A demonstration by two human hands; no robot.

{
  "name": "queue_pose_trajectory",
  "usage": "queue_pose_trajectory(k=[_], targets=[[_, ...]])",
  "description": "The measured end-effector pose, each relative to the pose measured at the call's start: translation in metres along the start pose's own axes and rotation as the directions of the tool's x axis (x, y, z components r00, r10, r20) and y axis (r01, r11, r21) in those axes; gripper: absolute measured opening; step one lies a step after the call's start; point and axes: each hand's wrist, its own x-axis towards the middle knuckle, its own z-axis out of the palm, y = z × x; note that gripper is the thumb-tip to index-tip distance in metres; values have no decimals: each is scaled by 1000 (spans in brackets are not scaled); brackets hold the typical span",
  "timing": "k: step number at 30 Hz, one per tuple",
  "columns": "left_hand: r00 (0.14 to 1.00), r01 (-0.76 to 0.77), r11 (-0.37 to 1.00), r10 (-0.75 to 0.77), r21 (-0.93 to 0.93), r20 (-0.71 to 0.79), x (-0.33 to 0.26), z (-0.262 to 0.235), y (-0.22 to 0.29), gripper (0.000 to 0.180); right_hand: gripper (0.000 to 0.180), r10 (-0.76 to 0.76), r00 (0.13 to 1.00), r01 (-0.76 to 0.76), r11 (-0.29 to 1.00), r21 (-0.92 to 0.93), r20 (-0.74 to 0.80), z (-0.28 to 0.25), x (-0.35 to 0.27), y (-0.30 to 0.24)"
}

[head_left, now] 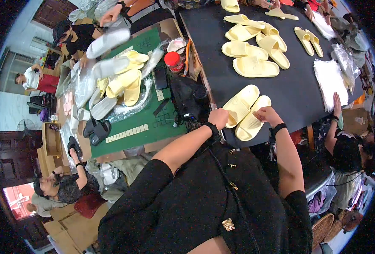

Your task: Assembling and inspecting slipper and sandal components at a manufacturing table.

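Observation:
A pair of pale yellow slide slippers lies side by side at the near edge of the black table (pixel 297 93). My left hand (pixel 218 117) is closed at the near left end of the left slipper (pixel 243 100), its fingers curled against that edge. Over the side of the right slipper (pixel 251 125), my right hand (pixel 268 115) is bent into a pinch, gripping the edge by the strap. Both slippers have ribbed straps and point up and to the right. Parts of their edges are hidden behind my fingers.
Several yellow slippers (pixel 255 67) lie farther back on the black table. White sheets (pixel 331 82) are at its right, under a co-worker's hand (pixel 337 101). On the green table (pixel 124 139) to the left are slippers, plastic bags and a red-lidded jar (pixel 173 62). Other people work around both tables.

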Motion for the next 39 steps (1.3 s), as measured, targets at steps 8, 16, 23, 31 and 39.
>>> queue_pose_trajectory(k=[8, 16, 23, 31, 39], targets=[[998, 18, 999, -15, 45, -53, -2, 2, 4, 11, 17, -62, 997, 62, 998, 5, -54, 2, -1, 7], [999, 50, 998, -50, 23, -14, -3, -9, 6, 9, 17, -173, 981, 137, 938, -317, -90, 12, -7, -5], [972, 178, 968, -145, -179, 187, -1, -23, 1, 19, 15, -259, 964, 188, 833, -520, -67, 9, -7, -6], [860, 317, 834, -52, -452, 507, -3, 5, -16, 13, 14, -294, 954, 218, 806, -551, -51, 13, -5, -4], [903, 372, 609, -63, -701, 424, -15, 22, -21, 20, 12, -287, 958, 263, 875, -407, 1, 12, 0, -1]])
